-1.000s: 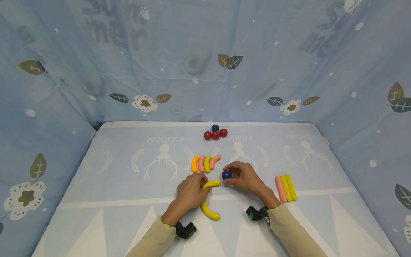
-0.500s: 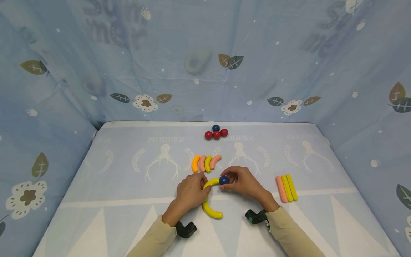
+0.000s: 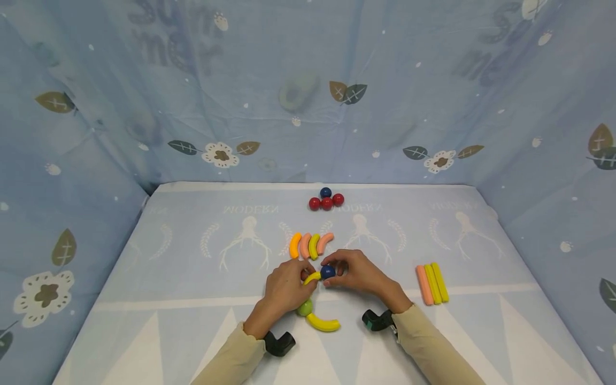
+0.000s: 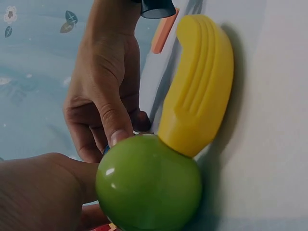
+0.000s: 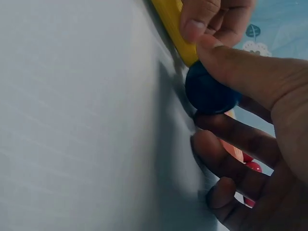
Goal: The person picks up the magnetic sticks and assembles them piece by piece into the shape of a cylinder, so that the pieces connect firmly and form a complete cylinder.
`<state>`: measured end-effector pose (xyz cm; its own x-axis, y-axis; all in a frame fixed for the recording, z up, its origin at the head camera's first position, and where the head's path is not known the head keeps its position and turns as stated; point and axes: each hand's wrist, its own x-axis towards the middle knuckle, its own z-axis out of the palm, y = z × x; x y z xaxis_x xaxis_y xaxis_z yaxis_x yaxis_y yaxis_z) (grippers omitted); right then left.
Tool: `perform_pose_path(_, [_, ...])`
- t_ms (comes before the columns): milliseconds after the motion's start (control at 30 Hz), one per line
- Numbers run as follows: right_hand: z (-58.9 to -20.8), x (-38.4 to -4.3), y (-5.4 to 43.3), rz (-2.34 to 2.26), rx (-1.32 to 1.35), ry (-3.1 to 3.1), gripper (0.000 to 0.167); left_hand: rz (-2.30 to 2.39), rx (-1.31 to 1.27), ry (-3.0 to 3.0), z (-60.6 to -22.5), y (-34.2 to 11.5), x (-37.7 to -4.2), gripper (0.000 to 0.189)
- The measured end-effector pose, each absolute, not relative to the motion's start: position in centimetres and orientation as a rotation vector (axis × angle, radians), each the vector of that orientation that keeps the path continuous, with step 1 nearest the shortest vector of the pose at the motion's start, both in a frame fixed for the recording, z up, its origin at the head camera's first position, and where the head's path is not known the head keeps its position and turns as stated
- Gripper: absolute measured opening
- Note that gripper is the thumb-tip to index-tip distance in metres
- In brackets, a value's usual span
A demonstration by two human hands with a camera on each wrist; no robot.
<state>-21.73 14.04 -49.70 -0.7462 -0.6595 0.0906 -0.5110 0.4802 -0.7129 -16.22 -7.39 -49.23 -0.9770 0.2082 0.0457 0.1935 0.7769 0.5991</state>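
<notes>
My right hand (image 3: 361,274) pinches a dark blue ball (image 3: 328,271) between thumb and fingers; the right wrist view shows this blue ball (image 5: 211,90) against the end of a yellow curved stick (image 5: 168,29). My left hand (image 3: 285,286) grips that yellow curved stick (image 3: 312,277), covering part of it. Below the left hand sits a glossy green ball (image 3: 305,308). A second yellow curved stick (image 3: 323,324) extends from it to the right. Close up in the left wrist view, the green ball (image 4: 149,185) touches the grooved yellow curved stick (image 4: 199,82).
Several short curved sticks (image 3: 306,247) in orange, pink and yellow lie in a row beyond the hands. Red balls (image 3: 326,203) and another blue ball (image 3: 325,192) stand near the far edge. Straight sticks (image 3: 435,283), pink and yellow, lie side by side at right.
The right hand has moved left with the blue ball, which now meets the upper yellow stick's end. The lower yellow stick has shifted slightly right, and more of the green ball shows.
</notes>
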Motion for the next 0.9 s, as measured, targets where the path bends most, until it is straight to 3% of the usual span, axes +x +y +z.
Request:
perform_pose_path(267, [-49.5, -23.4, 13.3, -1.155, -0.991, 2.700, 0.018, 0.963, 0.294, 2.932, -49.3, -7.5, -16.3, 0.012])
perform_pose_path(500, [-49.5, -25.0, 12.1, -0.773, -0.998, 2.993, 0.032, 0.962, 0.263, 2.915, -49.2, -7.6, -16.3, 0.013])
perform_pose_path(667, [-49.7, -25.1, 12.0, -0.538, -0.976, 3.081, 0.027, 0.967, 0.255, 2.901, -49.3, -7.5, -16.2, 0.013])
perform_pose_path(800, [-49.6, -25.0, 12.5, -0.543, -0.974, 3.112, 0.020, 0.959, 0.255, 2.913, -49.2, -7.4, -16.2, 0.014])
perform_pose_path(900, [-49.5, -24.9, 13.0, -0.631, -0.967, 3.103, 0.030, 0.955, 0.252, 2.921, -49.0, -7.5, -16.2, 0.013])
